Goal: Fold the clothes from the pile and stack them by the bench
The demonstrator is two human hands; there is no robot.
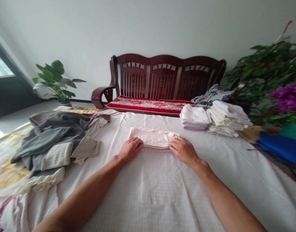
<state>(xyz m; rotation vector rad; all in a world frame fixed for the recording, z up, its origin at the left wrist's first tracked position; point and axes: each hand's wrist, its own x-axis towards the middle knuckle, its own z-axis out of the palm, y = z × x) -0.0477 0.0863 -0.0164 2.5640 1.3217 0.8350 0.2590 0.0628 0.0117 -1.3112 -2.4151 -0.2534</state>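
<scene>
A pink-and-white striped cloth (154, 137), folded into a flat strip, lies across the middle of the white sheet (157, 180). At its near left corner, my left hand (132, 148) has its fingers curled onto the fabric. My right hand (183, 149) pinches the near right corner in the same way. Both thumbs are partly hidden by the hands and the cloth's edge. Beyond my right hand stand a stack of folded white printed cloths (195, 117) and a taller stack of cream and white cloths (226, 117).
To the left, grey clothes (53, 135) lie heaped, with a folded beige cloth (57, 156) on them. A wooden bench (162, 74) with a red floral cover (148, 103) stands behind. Plants flank it, and a blue item (281, 146) lies at the right edge.
</scene>
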